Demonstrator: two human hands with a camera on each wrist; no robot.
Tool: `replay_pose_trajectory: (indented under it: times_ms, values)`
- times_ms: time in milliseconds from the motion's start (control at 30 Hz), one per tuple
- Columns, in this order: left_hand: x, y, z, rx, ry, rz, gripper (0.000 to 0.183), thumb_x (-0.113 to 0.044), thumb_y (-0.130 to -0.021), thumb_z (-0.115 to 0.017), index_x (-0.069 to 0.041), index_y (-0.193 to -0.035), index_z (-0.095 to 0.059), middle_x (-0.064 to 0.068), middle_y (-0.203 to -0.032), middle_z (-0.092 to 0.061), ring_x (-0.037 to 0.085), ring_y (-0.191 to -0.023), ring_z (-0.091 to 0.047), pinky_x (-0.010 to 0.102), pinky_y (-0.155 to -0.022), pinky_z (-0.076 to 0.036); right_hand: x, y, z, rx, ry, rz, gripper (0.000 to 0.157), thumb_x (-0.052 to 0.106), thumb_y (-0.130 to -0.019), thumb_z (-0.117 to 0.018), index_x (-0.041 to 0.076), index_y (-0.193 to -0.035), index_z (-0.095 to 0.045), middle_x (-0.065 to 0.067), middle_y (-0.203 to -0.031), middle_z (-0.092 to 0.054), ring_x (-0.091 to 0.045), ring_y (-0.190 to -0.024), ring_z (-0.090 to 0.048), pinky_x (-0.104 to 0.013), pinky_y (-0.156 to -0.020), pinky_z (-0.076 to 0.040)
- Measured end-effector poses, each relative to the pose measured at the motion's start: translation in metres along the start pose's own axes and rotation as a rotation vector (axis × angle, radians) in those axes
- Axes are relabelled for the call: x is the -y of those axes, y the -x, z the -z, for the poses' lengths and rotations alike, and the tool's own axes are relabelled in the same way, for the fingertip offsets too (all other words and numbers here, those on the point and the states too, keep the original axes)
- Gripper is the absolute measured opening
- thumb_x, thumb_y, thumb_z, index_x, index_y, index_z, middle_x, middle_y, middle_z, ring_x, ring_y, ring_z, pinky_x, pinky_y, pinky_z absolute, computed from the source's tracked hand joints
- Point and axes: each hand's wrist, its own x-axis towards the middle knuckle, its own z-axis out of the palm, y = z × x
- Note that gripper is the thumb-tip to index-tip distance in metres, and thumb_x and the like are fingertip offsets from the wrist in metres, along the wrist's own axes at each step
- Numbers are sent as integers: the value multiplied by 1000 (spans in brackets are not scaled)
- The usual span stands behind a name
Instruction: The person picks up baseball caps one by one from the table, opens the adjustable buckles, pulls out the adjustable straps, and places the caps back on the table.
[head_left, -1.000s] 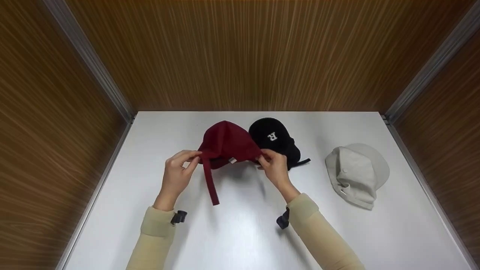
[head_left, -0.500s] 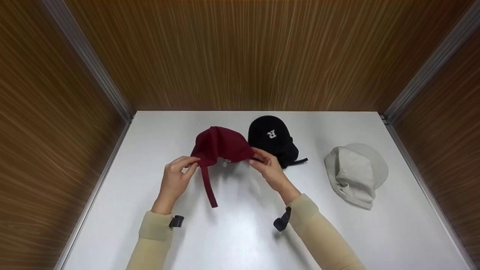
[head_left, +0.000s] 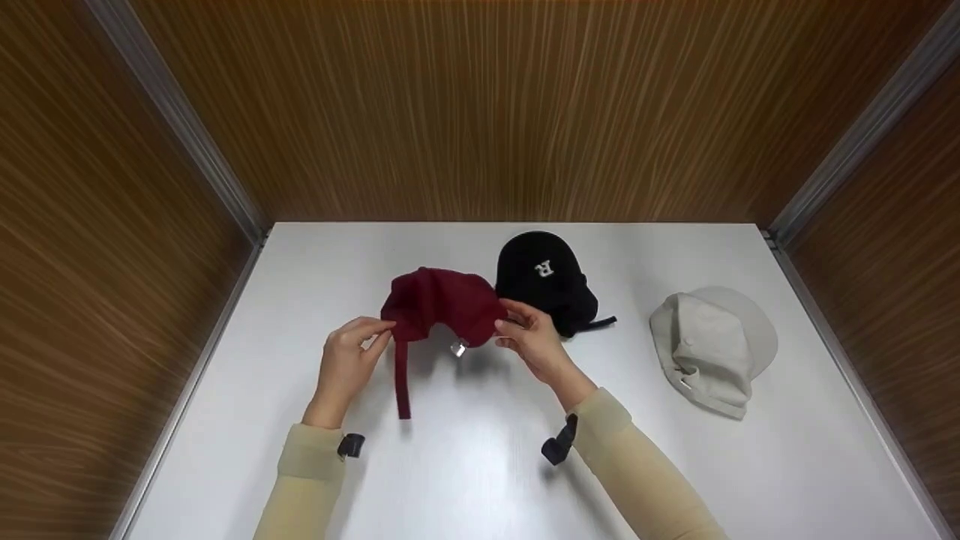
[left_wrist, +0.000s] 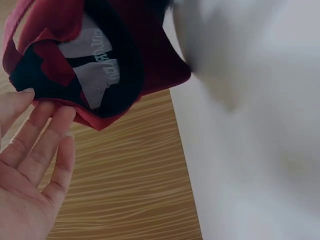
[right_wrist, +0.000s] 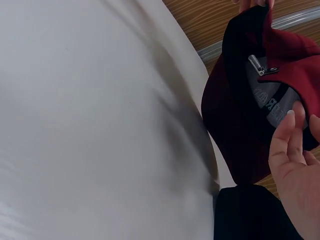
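Note:
Both hands hold a dark red cap [head_left: 442, 300] up by its back edge, above the table. My left hand [head_left: 350, 360] pinches the left side of the edge, where a loose red strap [head_left: 402, 382] hangs down. On the right side, my right hand [head_left: 534, 341] grips the edge between thumb and fingers. A small metal buckle [head_left: 459, 349] dangles at the back opening. In the left wrist view the cap's dark lining and grey printed tape [left_wrist: 97, 65] show. The right wrist view shows my right fingertips [right_wrist: 285, 125] at the opening.
Just behind my right hand lies a black cap [head_left: 536, 262] with a white letter R, its strap [head_left: 598, 324] sticking out. A pale grey cap [head_left: 709, 349] rests farther right on the white table [head_left: 465, 480]. Wood-grain panels [head_left: 480, 112] enclose the back and sides.
The red cap has come lower and nearer to me, and its back opening now arches more. The hands have shifted slightly left with it. The strap hangs straighter.

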Motion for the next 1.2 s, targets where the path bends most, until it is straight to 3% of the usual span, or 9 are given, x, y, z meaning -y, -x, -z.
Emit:
replay_pose_trajectory:
  times_ms: [167, 300, 500, 667, 867, 1000, 1200]
  values:
    - [9, 3, -2, 31, -35, 50, 14, -3, -88, -72, -8, -99, -78, 1, -92, -70, 17, -87, -66, 38, -76, -53, -3, -2, 4, -64, 91, -24, 45, -9, -91, -57, -11, -135, -48, -18, -117, -57, -17, -79, -64, -29, -68, -52]
    - [18, 5, -5, 79, -74, 92, 13, -4, -88, -73, -9, -99, -78, 2, -93, -70, 21, -89, -66, 40, -77, -53, -9, -3, 7, -89, 190, -60, 45, -8, -93, -56, -12, -137, -46, -25, -126, -56, -15, -81, -63, -36, -75, -55]
    - [32, 6, -9, 168, -101, 165, 14, -3, -86, -74, -7, -98, -79, 5, -94, -70, 24, -89, -66, 42, -76, -53, -18, -4, 7, -38, 261, -147, 47, -3, -95, -56, -12, -139, -43, -28, -131, -53, -20, -90, -64, -47, -85, -53]
    - [41, 8, -11, 268, -83, 214, 13, -2, -87, -73, -6, -98, -78, 7, -96, -71, 26, -91, -66, 43, -79, -53, -22, -2, 6, -1, 324, -182, 49, 1, -94, -59, -10, -140, -44, -26, -131, -55, -26, -93, -66, -49, -90, -50]
    - [46, 13, -17, 376, -53, 282, 17, -7, -89, -71, -2, -105, -74, 10, -100, -70, 26, -91, -66, 43, -79, -53, -22, 4, 3, 28, 378, -215, 51, 1, -95, -59, -9, -142, -42, -28, -142, -44, -37, -110, -61, -50, -93, -49]
    - [41, 14, -22, 387, -28, 309, 27, -13, -91, -70, -1, -115, -69, 11, -103, -69, 25, -91, -67, 42, -81, -53, -20, 10, -2, 46, 414, -219, 55, 2, -95, -59, -6, -145, -40, -30, -147, -36, -40, -118, -55, -52, -93, -48]
    - [25, 17, -30, 337, -9, 317, 45, -20, -92, -70, -4, -132, -57, 13, -116, -64, 27, -98, -64, 42, -82, -52, -18, 23, -8, 96, 444, -214, 60, 6, -93, -62, -2, -148, -37, -28, -146, -38, -44, -111, -58, -53, -89, -50]
